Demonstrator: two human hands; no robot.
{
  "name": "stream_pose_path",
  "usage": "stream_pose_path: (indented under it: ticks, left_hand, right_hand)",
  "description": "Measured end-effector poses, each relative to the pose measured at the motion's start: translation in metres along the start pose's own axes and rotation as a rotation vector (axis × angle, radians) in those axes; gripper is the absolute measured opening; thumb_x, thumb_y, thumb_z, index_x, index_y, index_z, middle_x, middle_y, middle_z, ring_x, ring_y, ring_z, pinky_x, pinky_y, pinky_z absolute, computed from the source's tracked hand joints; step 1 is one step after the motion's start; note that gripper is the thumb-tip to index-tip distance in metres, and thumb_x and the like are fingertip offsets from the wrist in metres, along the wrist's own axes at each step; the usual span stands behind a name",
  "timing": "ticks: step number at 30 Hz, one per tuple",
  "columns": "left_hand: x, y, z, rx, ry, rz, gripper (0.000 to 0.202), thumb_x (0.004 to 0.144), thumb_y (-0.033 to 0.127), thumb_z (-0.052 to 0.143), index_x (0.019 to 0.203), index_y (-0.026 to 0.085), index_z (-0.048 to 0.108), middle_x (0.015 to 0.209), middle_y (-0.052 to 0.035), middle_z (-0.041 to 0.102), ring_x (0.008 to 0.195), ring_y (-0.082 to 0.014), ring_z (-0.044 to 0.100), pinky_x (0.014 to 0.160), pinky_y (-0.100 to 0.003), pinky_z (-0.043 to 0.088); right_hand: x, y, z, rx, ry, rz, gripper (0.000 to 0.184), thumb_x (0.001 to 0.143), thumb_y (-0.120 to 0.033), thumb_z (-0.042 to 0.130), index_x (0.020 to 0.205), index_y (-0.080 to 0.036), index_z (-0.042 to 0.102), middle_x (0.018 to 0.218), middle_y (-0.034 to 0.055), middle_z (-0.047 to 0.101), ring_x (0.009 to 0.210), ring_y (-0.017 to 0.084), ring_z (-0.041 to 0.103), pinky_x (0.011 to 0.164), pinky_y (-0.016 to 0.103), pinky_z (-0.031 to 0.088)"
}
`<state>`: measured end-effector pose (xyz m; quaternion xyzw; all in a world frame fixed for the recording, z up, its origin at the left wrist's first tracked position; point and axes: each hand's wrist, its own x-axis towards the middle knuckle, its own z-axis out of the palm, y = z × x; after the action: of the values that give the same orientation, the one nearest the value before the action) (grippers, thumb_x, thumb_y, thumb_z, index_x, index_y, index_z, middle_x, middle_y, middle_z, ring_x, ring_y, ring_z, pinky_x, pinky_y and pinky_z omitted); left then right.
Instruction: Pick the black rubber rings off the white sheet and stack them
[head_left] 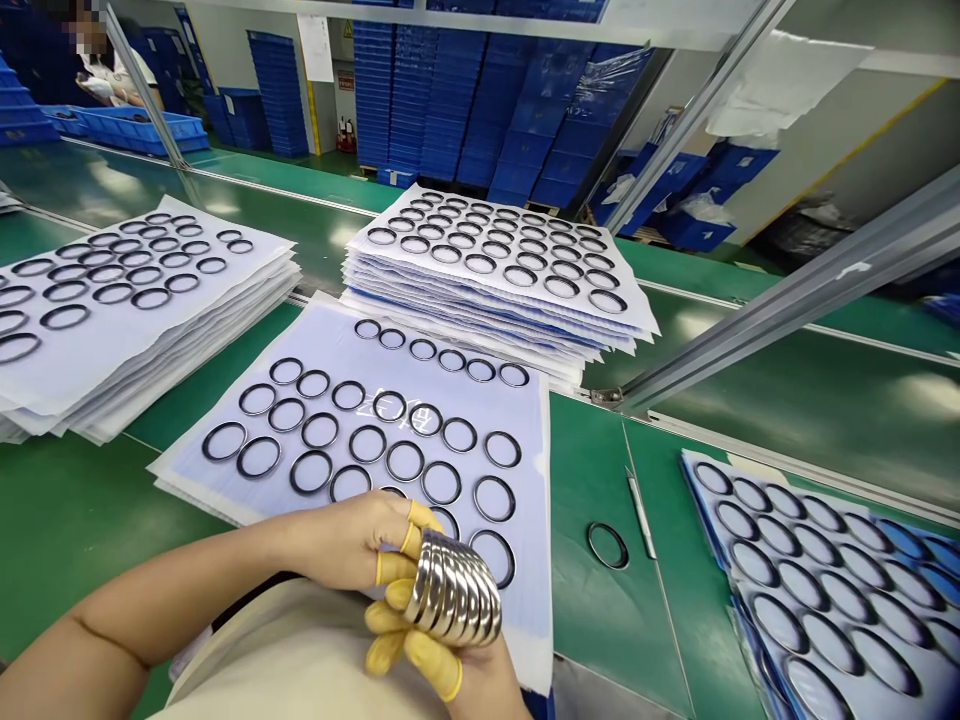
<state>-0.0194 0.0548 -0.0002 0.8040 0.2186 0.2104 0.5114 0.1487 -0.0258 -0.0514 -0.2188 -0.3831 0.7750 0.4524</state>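
Note:
A row of several shiny metal rings (456, 588) is held together on edge in front of my body. My right hand (439, 665), in yellow finger cots, closes round the rings from below. From the left, my left hand (382, 540), also in yellow finger cots, grips their upper left end with bent fingers. Just beyond my hands lies a white sheet (480, 405) with dark-rimmed rings (405, 460) in loose rows; my hands and the held rings hide part of the nearest row.
A tall stack of sheets (465, 300) with rings on top stands behind, another stack (247, 310) at left. One loose ring (607, 546) and a slim knife-like tool (640, 512) lie right on the green table (585, 620). More ring-covered sheets (806, 625) lie far right. A slanted metal post (787, 300) rises nearby.

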Motion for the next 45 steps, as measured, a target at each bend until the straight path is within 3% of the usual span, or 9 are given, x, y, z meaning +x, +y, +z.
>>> stream_pose_path:
  ticks: [4,9,14,16,21,26,30,37,45]
  left_hand:
    - [-0.001,0.005,-0.011,-0.028,-0.083,-0.012,0.019,0.09,0.018,0.052,0.091,0.015,0.071,0.1,-0.0083,0.065,0.092,-0.0164,0.062,0.086,-0.022,0.048]
    - [-0.007,0.001,-0.011,-0.137,0.003,-0.114,0.019,0.089,0.023,0.056,0.1,0.019,0.072,0.121,-0.0089,0.058,0.111,-0.019,0.057,0.1,-0.028,0.041]
    - [-0.013,-0.006,-0.012,-0.171,0.148,-0.133,0.017,0.087,0.021,0.056,0.092,0.018,0.072,0.094,-0.0055,0.063,0.089,-0.0147,0.059,0.083,-0.024,0.046]
    - [-0.015,-0.005,-0.013,-0.237,0.111,-0.193,0.019,0.088,0.024,0.054,0.094,0.017,0.071,0.075,-0.002,0.061,0.07,-0.011,0.055,0.068,-0.02,0.046]
    - [-0.015,-0.001,-0.009,-0.501,-0.116,-0.394,0.031,0.082,0.04,0.063,0.1,0.015,0.066,0.054,0.0038,0.053,0.044,-0.0068,0.042,0.044,-0.016,0.037]
    - [-0.004,0.0,0.008,-0.494,0.019,-0.416,0.029,0.075,0.039,0.07,0.084,0.012,0.068,0.054,0.0038,0.051,0.046,-0.0062,0.04,0.046,-0.017,0.034]
    - [0.0,-0.003,0.016,-0.505,0.178,-0.407,0.028,0.072,0.037,0.071,0.071,0.01,0.068,0.059,0.0024,0.048,0.053,-0.0068,0.035,0.048,-0.018,0.029]
    - [-0.002,-0.009,0.016,-0.59,0.075,-0.592,0.025,0.068,0.036,0.071,0.07,0.013,0.063,0.044,0.0086,0.035,0.04,-0.0058,0.028,0.038,-0.02,0.021]
    - [-0.005,0.0,0.013,-0.441,0.023,-0.534,0.021,0.064,0.016,0.073,0.078,0.015,0.059,0.052,0.0103,0.039,0.047,-0.004,0.032,0.042,-0.014,0.026]
  right_hand:
    - [0.002,-0.002,0.005,-0.014,0.098,-0.069,0.018,0.08,-0.034,0.072,0.097,-0.03,0.075,0.091,0.0024,0.078,0.07,0.017,0.074,0.069,0.03,0.06]
    - [0.002,-0.002,0.009,-0.053,0.255,-0.099,0.017,0.076,-0.036,0.076,0.091,-0.029,0.077,0.087,0.0026,0.078,0.068,0.018,0.074,0.069,0.031,0.061]
    - [0.002,0.002,0.008,-0.131,0.361,-0.141,0.018,0.076,-0.038,0.076,0.091,-0.029,0.077,0.087,0.0034,0.078,0.067,0.019,0.074,0.07,0.033,0.062]
    - [0.003,0.003,0.007,-0.155,0.389,-0.139,0.018,0.075,-0.038,0.076,0.091,-0.029,0.076,0.087,0.003,0.078,0.067,0.02,0.074,0.07,0.034,0.062]
    - [0.008,0.003,0.001,-0.391,0.303,-0.204,0.017,0.08,-0.035,0.07,0.092,-0.025,0.075,0.089,0.0054,0.077,0.077,0.023,0.073,0.073,0.033,0.06]
    - [0.008,0.006,-0.013,-0.747,0.327,-0.279,0.015,0.084,-0.02,0.063,0.094,-0.02,0.073,0.085,0.0075,0.076,0.075,0.023,0.07,0.071,0.032,0.058]
    - [0.009,0.009,-0.022,-1.074,0.322,-0.455,0.014,0.084,-0.013,0.057,0.081,-0.02,0.069,0.068,0.0052,0.07,0.057,0.019,0.063,0.055,0.03,0.054]
    - [0.02,0.008,-0.026,-1.317,0.332,-0.776,0.027,0.076,0.0,0.047,0.07,-0.023,0.059,0.055,0.0004,0.057,0.05,0.018,0.051,0.052,0.033,0.048]
    - [0.02,0.008,-0.03,-1.37,0.296,-0.795,0.027,0.077,0.001,0.048,0.078,-0.022,0.061,0.061,0.0024,0.061,0.056,0.019,0.057,0.057,0.035,0.055]
